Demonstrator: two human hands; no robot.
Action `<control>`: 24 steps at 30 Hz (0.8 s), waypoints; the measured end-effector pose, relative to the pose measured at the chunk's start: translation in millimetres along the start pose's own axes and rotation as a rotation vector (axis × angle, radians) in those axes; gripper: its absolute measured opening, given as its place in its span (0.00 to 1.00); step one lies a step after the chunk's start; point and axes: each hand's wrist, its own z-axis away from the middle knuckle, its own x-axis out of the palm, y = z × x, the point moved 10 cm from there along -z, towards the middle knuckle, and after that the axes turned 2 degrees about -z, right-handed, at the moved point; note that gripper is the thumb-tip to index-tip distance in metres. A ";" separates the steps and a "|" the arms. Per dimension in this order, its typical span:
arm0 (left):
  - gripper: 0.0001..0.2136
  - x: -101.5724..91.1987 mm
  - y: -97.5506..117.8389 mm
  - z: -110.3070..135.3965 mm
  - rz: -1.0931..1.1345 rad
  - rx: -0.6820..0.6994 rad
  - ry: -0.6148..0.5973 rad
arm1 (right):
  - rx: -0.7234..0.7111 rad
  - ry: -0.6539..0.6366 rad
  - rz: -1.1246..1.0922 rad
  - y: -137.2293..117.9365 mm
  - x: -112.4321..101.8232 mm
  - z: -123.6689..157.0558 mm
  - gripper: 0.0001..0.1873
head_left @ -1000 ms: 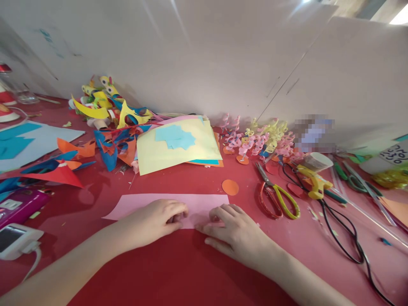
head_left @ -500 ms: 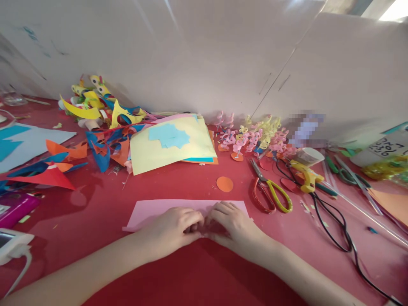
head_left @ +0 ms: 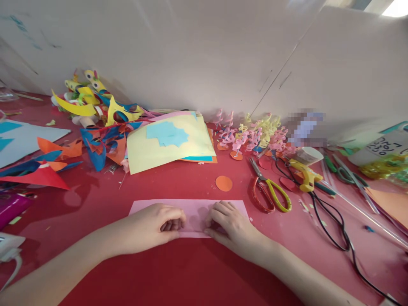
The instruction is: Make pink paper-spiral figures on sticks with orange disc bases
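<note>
A long pink paper strip (head_left: pixel 194 212) lies flat on the red table (head_left: pixel 178 182) in front of me. My left hand (head_left: pixel 153 227) rests on its left half with the fingers curled under against the near edge. My right hand (head_left: pixel 231 223) sits on the right half, fingers bent and pressing the paper down. The two hands are a short way apart along the strip's near edge.
An orange paper disc (head_left: pixel 223 183) lies just beyond the strip. Scissors (head_left: pixel 267 189) with red and yellow handles and a yellow glue gun (head_left: pixel 304 174) with a black cord lie to the right. A yellow sheet stack (head_left: pixel 168 142) and coloured paper scraps (head_left: pixel 95 140) sit behind and left.
My hands were touching at the middle of the strip half a second ago; the left one has slid leftward, so they now sit apart. The view has shifted slightly.
</note>
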 end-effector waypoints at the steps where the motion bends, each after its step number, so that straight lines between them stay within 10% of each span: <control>1: 0.05 1.2 -0.2 -0.2 0.001 -0.006 -0.001 | -0.010 0.004 0.010 -0.9 0.0 0.3 0.03; 13: 0.05 1.1 2.7 -1.2 -0.083 -0.039 0.027 | -0.298 -0.072 0.341 -25.9 16.6 8.9 0.28; 24: 0.07 -4.0 -6.3 5.2 -0.128 -0.020 -0.015 | -0.264 -0.109 0.379 -21.9 19.5 7.0 0.29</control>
